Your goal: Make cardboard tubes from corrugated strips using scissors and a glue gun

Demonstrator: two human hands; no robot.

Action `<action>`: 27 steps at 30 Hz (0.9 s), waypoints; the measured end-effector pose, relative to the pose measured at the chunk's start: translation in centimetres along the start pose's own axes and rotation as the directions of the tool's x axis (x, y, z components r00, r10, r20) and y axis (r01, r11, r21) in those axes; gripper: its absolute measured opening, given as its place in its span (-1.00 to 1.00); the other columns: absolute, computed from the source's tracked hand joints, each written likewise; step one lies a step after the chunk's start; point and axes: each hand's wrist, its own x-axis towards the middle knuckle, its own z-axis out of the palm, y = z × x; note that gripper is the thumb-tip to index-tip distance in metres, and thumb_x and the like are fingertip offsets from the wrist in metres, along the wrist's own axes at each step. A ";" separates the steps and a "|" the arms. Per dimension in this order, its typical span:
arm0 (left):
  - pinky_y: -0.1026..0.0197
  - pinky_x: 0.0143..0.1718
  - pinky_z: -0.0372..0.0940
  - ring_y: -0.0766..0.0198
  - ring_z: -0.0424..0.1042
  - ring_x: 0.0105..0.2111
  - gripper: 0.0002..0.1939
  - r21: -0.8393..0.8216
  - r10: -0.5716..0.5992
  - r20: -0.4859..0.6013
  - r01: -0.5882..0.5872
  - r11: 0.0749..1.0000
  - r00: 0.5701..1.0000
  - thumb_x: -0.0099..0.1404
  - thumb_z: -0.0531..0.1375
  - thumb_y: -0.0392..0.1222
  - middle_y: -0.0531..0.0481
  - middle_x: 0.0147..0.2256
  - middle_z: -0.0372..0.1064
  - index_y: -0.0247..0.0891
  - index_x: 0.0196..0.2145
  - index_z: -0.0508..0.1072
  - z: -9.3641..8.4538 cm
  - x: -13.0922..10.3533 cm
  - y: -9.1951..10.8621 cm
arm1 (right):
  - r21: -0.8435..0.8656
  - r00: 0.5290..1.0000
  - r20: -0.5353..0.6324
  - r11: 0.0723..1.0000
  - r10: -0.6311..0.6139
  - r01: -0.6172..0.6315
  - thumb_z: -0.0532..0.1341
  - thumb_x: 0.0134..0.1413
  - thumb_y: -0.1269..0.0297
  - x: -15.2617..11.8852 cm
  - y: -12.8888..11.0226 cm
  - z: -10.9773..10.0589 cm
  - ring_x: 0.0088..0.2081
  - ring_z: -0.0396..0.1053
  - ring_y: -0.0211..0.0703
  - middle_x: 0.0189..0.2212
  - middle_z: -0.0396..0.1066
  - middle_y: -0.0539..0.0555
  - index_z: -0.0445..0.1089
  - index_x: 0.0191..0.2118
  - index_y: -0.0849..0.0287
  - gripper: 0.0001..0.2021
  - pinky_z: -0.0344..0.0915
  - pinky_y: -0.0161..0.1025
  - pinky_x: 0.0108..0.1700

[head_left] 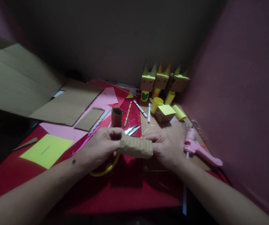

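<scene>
- Brown cardboard piece, ridged and slightly curved, held crosswise in the air over the red surface; landmark for all places below.
- At its left end, left hand, closed in a pinch on the cardboard; fingertips partly hidden.
- At its right end, right hand, likewise gripping the cardboard; fingertips partly hidden behind it.
- Just beyond its upper edge, scissor blades, open in a narrow V.
- Below and to its left, yellow curved item, partly covered by the left hand.
- Beyond it and slightly left, upright brown cardboard tube, with patterned pencil farther off.
- Beyond it and slightly right, two white pens; farther right, yellow cup-like tube, small box with a yellow top and yellow tube on its side.
- Farthest beyond it, three box-headed figures with pointed ears, standing in a row; green heart on the leftmost.
- Well to its right, pink glue gun near the edge of the brown board.
- To its left, yellow paper sheet, pink paper and large cardboard sheets.
</scene>
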 end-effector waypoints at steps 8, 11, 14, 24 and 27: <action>0.35 -0.60 0.16 0.37 0.28 -0.64 -0.94 -0.007 0.020 -0.029 -0.021 1.000 0.999 -0.13 0.26 -0.37 0.10 -0.66 0.34 -0.32 -0.60 0.43 0.3 -0.5 0.7 | -0.379 0.938 0.145 0.858 -0.315 0.346 0.16 -0.09 0.63 0.1 -0.8 -0.9 -0.47 0.39 -0.32 -0.54 0.48 -0.06 0.57 -0.37 0.15 -0.70 0.30 -0.41 -0.42; 0.40 -0.62 0.14 0.41 0.26 -0.63 -0.95 0.003 0.071 -0.049 -0.071 0.997 0.996 -0.13 0.24 -0.37 0.13 -0.66 0.33 -0.31 -0.60 0.44 0.6 -0.7 1.0 | -0.426 0.904 0.264 0.800 -0.337 0.423 0.16 -0.01 0.60 0.4 -0.7 -1.1 -0.45 0.42 -0.31 -0.49 0.51 -0.06 0.56 -0.29 0.14 -0.71 0.31 -0.41 -0.41; 0.41 -0.65 0.11 0.42 0.24 -0.67 -0.90 0.045 0.020 -0.054 -0.018 0.999 0.998 -0.10 0.22 -0.35 0.14 -0.66 0.33 -0.30 -0.51 0.47 0.6 -0.5 0.8 | -0.474 0.866 0.278 0.725 -0.415 0.499 0.19 0.05 0.51 0.4 -0.3 -1.1 -0.46 0.43 -0.28 -0.50 0.50 -0.02 0.54 -0.29 0.18 -0.81 0.31 -0.39 -0.43; 0.42 -0.78 0.03 0.44 0.16 -0.80 -0.94 0.004 -0.087 0.084 0.087 0.996 0.993 -0.07 0.16 -0.37 0.16 -0.75 0.27 -0.28 -0.55 0.40 0.4 -0.2 0.4 | -0.647 0.722 0.341 0.406 -0.602 0.645 0.20 0.06 0.43 -0.2 -0.1 -1.0 -0.51 0.35 -0.23 -0.56 0.40 0.07 0.48 -0.29 0.28 -0.88 0.25 -0.30 -0.47; 0.46 -0.76 0.05 0.47 0.18 -0.77 -0.93 -0.001 -0.033 0.050 0.033 0.999 0.998 -0.06 0.15 -0.39 0.17 -0.74 0.26 -0.29 -0.61 0.38 0.5 -0.3 0.4 | -0.662 0.706 0.356 0.368 -0.612 0.653 0.22 0.04 0.39 -0.3 0.0 -0.8 -0.52 0.35 -0.21 -0.56 0.39 0.07 0.47 -0.26 0.28 -0.86 0.25 -0.28 -0.47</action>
